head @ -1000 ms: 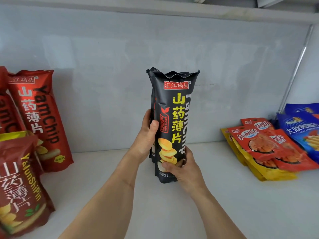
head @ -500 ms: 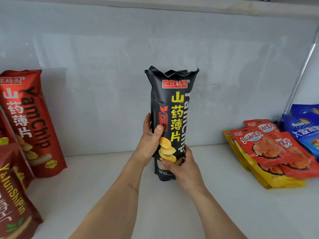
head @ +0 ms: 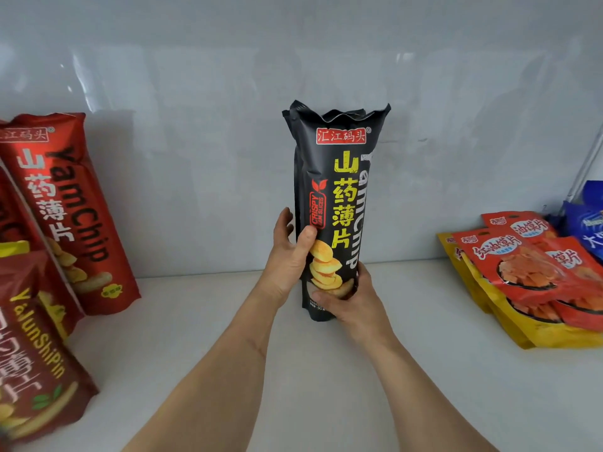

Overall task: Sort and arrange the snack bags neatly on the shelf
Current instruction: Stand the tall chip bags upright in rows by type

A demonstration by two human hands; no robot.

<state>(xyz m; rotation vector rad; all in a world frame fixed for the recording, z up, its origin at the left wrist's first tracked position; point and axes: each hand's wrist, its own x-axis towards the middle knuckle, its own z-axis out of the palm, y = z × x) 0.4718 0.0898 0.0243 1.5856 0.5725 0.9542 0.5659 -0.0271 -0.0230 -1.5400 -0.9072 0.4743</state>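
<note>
Gripping upright black yam chip bag [head: 339, 190]: left hand [head: 288, 256] mid-side, right hand [head: 352, 300] at base.

The shelf [head: 212, 337] lies bare through its middle, from front edge to back wall, save for the upright black bags [head: 339, 190] held by both hands. Red bags [head: 71, 210] leaning at the left end and a flat pile of red and yellow packets [head: 528, 282] at the right end close off both sides.
</note>
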